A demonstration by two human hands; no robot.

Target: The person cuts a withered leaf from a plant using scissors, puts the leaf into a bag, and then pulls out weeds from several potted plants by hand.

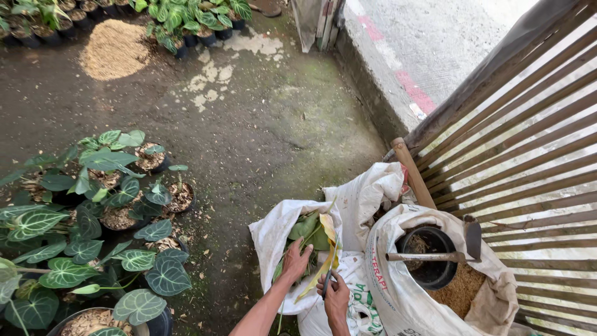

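Damp concrete floor (pixel 261 124), nursery. Left hand (pixel 297 260) spread flat on leaves (pixel 309 227) in sack (pixel 273 233). Right hand (pixel 336 298) clamped on dark tool (pixel 327 283), likely shears. Risk: blade near left fingers, nick possible; sack could slump, spilling cuttings.

Plant nursery yard: rows of potted plants (pixel 93 205), husk-filled sacks (pixel 429 280), bamboo fence (pixel 522 143).

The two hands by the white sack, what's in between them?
In the head view, a long yellowed leaf hangs between the left hand and the right hand, over the white sack of cut leaves.
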